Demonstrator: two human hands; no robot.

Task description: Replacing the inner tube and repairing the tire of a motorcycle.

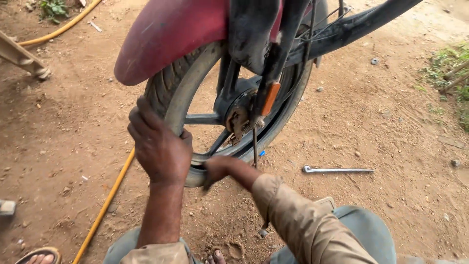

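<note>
The motorcycle wheel (229, 105) stands upright on bare dirt in front of me, under the red mudguard (166, 34). My left hand (159, 146) is clamped over the tyre (163, 85) and rim at the wheel's near edge. My right hand (217, 168) sits low against the rim's bottom edge; it is blurred, so I cannot tell whether it grips anything. A metal tyre lever (337, 170) lies on the ground well apart to the right, with open dirt around it. A yellow hose (105, 205) runs along the ground left of my left arm.
</note>
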